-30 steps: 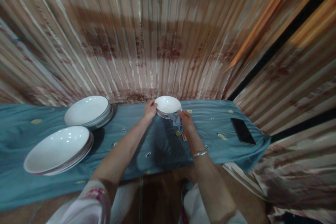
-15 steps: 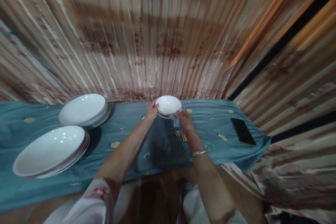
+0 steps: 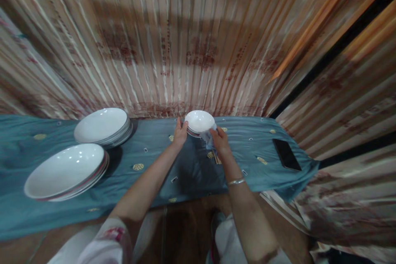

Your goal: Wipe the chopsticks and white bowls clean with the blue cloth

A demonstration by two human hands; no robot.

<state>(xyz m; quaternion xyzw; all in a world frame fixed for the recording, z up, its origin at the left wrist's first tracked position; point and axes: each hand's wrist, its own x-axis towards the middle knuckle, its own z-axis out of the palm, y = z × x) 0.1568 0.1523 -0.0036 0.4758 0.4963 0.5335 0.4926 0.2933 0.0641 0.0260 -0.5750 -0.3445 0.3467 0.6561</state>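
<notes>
A small white bowl (image 3: 199, 121) sits at the back middle of the cloth-covered table, with more dish rims showing beneath it. My left hand (image 3: 180, 133) is at the bowl's left side, fingers stretched apart and thumb at the rim; whether it touches cannot be made out. On the other side my right hand (image 3: 220, 139) is closed on a pale blue-grey cloth (image 3: 208, 139), which hangs against the bowl's front right edge.
Two stacks of large white dishes stand on the left, one nearer (image 3: 66, 169) and one behind (image 3: 102, 126). A black phone (image 3: 286, 154) lies at the right end of the blue tablecloth (image 3: 154, 181). Pleated curtains (image 3: 139, 49) rise directly behind the table.
My left hand's fingers have loosened from the bowl's rim and straightened. The right hand still holds the cloth at the bowl. The view has shifted slightly, moving the large dishes rightward.
</notes>
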